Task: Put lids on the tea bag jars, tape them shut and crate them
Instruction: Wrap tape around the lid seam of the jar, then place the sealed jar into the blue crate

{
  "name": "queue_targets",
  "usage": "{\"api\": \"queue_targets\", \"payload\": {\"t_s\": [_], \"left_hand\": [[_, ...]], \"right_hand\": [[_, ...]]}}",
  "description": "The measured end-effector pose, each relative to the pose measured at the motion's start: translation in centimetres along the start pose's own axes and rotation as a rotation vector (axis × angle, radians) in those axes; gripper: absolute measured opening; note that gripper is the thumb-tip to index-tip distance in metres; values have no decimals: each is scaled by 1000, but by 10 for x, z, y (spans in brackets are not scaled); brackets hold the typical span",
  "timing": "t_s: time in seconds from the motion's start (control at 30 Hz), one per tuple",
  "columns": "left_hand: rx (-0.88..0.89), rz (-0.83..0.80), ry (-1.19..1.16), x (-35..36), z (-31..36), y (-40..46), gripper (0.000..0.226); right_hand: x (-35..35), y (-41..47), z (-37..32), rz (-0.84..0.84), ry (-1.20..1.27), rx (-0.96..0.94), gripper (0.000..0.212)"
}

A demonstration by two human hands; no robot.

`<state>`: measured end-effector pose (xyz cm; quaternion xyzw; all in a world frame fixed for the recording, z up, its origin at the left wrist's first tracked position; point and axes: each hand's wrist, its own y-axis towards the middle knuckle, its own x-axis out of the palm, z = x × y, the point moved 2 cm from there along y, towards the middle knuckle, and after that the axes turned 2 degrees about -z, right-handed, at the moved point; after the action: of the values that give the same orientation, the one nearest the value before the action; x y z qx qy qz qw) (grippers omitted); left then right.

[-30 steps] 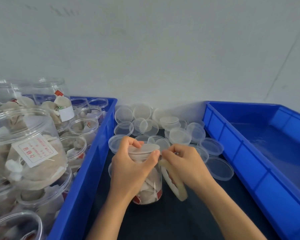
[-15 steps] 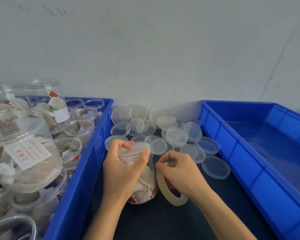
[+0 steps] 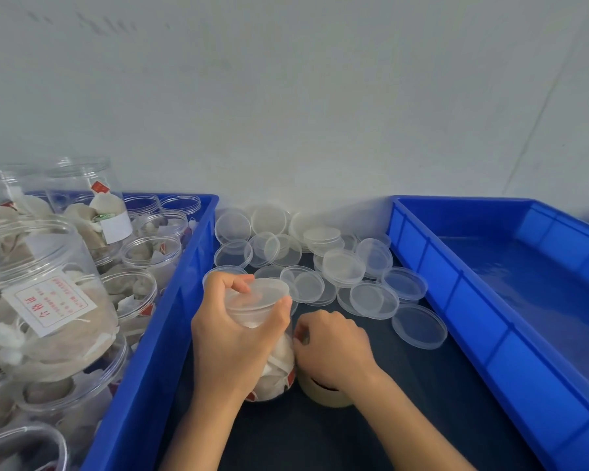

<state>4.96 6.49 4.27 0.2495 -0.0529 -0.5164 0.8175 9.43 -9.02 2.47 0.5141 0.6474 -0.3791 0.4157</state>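
1. Holding the jar (image 3: 272, 365) upright on the dark mat, we have its long axis near vertical, mouth up, tipped a little toward the wall; the lid (image 3: 257, 294) sits on top.
2. Our left hand (image 3: 232, 338) wraps the jar's neck, thumb and fingers curled round the lid's rim, gripping it.
3. Our right hand (image 3: 334, 348) is just right of the jar, touching its side, fingers curled; it seems to pinch a tape end at the wall, though we cannot tell for sure.
4. The tape (image 3: 323, 392) roll stands on the mat under that wrist, beside the jar's base.
5. We judge the right hand nearer the seam, which lies up and left of it.
6. Outward: loose lids (image 3: 344, 266) behind, the empty crate (image 3: 510, 300) right, the jar-filled crate (image 3: 170, 321) left.
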Motion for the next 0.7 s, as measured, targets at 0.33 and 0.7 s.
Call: {"api": "queue_targets", "payload": {"t_s": [0.33,0.7], "left_hand": [[-2,-130,-137,11,13,-5,56],[76,-371,-377,70,64,-9,47]], "right_hand": [[-54,-40,-4,42,485,-336,71],[-119,-76,32,358,301,-292,81]]}}
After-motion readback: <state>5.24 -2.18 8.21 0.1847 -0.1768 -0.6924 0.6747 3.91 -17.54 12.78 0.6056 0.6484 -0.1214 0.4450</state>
